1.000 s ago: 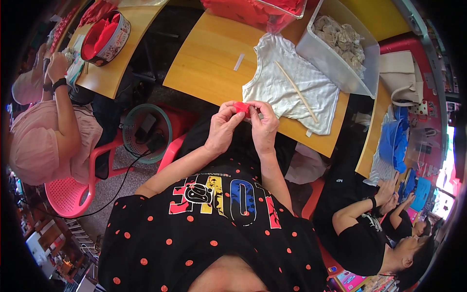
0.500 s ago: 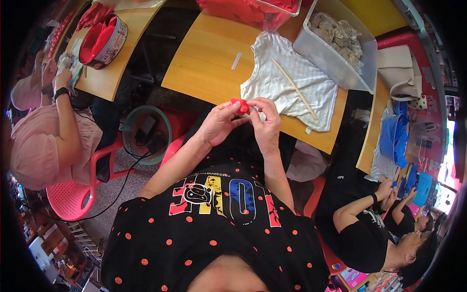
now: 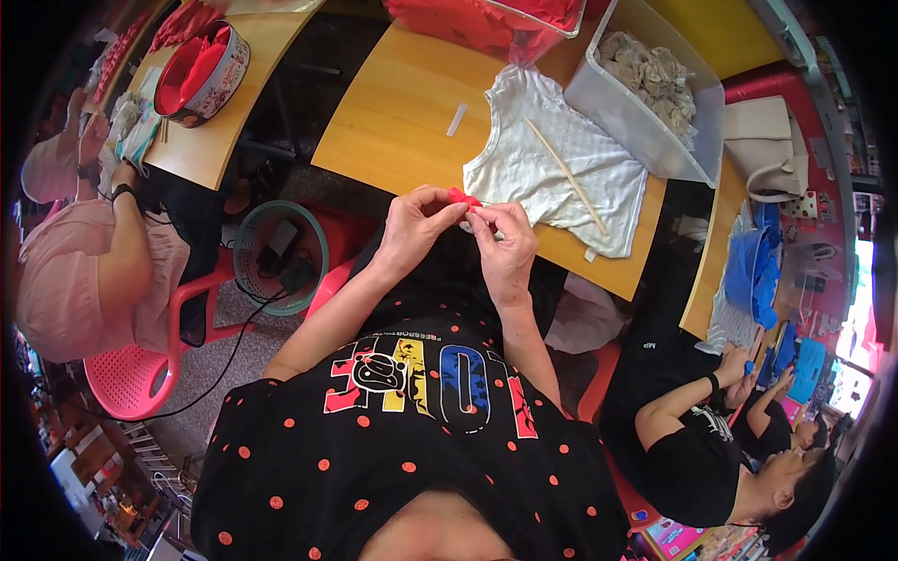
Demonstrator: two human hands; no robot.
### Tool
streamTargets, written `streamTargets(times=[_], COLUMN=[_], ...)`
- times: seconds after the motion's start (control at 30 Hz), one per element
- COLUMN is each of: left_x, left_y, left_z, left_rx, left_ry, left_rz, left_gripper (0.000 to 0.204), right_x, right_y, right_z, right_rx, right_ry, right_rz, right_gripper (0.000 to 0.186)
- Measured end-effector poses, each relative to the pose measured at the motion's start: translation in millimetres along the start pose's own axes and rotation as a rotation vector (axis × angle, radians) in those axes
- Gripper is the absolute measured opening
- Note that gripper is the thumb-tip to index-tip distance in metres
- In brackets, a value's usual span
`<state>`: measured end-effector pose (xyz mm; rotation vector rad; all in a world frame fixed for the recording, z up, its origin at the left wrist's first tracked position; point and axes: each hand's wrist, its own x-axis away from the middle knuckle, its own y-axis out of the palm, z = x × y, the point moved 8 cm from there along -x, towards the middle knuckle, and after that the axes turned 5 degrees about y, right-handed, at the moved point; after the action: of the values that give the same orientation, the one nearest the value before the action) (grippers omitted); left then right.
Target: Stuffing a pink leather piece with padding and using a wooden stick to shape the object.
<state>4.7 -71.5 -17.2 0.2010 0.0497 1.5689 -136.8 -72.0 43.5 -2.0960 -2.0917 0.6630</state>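
Both hands, left hand [image 3: 418, 227] and right hand [image 3: 506, 245], pinch together on a small red fabric scrap [image 3: 462, 197]; I judge for fine fingertip control.

Small red piece [image 3: 462, 197] mostly hidden between both hands' fingers [image 3: 447, 211], shape untellable.

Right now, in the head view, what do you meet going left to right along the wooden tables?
Round tin of red pieces → small white strip → white shirt with a wooden stick on it → clear bin of pale pieces.
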Motion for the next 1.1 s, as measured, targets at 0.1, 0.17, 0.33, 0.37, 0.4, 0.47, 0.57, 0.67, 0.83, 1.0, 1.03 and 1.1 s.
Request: streamTargets(times=[0.1,0.17,0.33,0.37,0.4,0.47,0.57,0.67,0.83,1.0,1.03,1.1], left_x=[2,3,0,-4,-6,-4,5,15,7,-8,-9,-7], left_y=[-3,-5,-6,-11,-10,-6,8,30,22,1,-2,4], left_z=[10,19,28,1,-12,-27,-24,-13,6,14,21,16], left_rx=[-0.08,-0.132,-0.395,-0.147,0.101,0.319,0.677,0.872,0.806,0.456,0.385,0.395], left_ry=[0.053,0.124,0.339,0.187,0.033,-0.192,-0.47,-0.581,-0.434,-0.103,-0.012,-0.088], left_rz=[0.08,0.126,0.125,0.129,0.13,0.08,-0.055,-0.208,-0.252,-0.032,-0.012,-0.065], left_gripper=[0.018,0.017,0.018,0.017,0.017,0.016,0.019,0.017,0.016,0.021,0.023,0.024], right_x=[0,0,2,2,2,1,0,-1,-5,-4,-2,-7], right_y=[0,1,6,6,5,4,-1,0,11,9,10,2], right_z=[-4,-2,-3,-2,-2,-3,1,28,27,29,32,16], right_rx=[-0.049,-0.089,-0.044,-0.045,-0.038,-0.031,-0.043,-0.122,-0.394,-0.316,-0.347,-0.23], right_ry=[0.02,0.038,0.004,0.004,-0.017,-0.038,-0.023,0.152,0.284,0.258,0.306,0.176], right_rz=[0.014,0.02,-0.046,-0.049,-0.047,-0.046,-0.002,0.016,-0.052,-0.059,-0.061,-0.046], right_gripper=[0.009,0.009,0.01,0.01,0.01,0.01,0.008,0.01,0.014,0.014,0.014,0.014])
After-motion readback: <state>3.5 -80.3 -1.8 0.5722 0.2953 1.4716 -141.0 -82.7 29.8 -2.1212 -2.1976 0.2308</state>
